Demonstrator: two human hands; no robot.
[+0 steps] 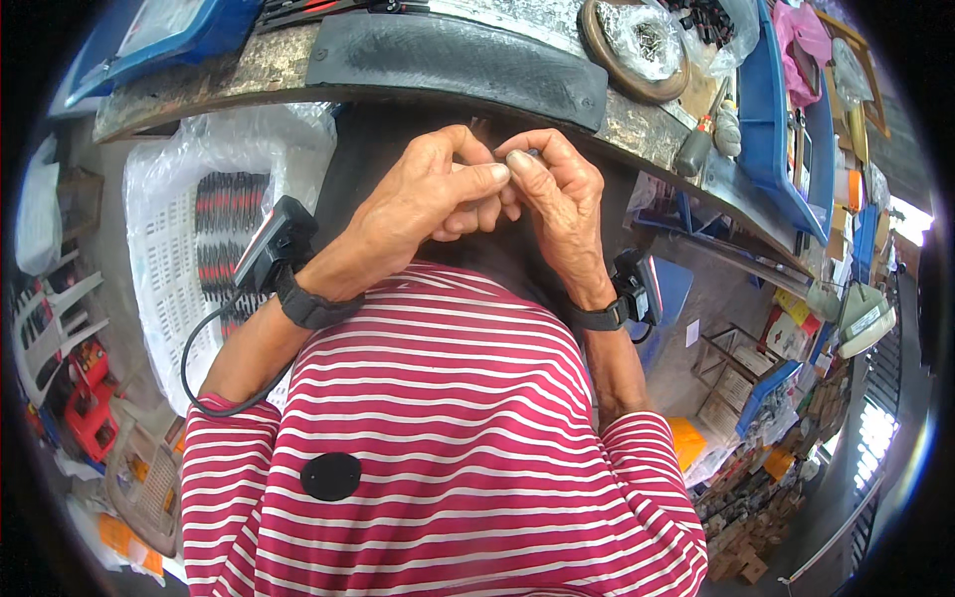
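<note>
Both hands (497, 189) pinch a small part beside a white crate (169, 269) of striped pieces

Bench (637, 124) w/ black mat (458, 65), round tray (637, 45)

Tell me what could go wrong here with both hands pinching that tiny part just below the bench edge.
The small part is barely visible between the fingertips of the left hand and right hand. If the grip slips, it could drop onto the striped shirt or toward the cluttered floor and be hard to find. The left wrist's cable hangs in a loose loop and might snag the white basket.
</note>
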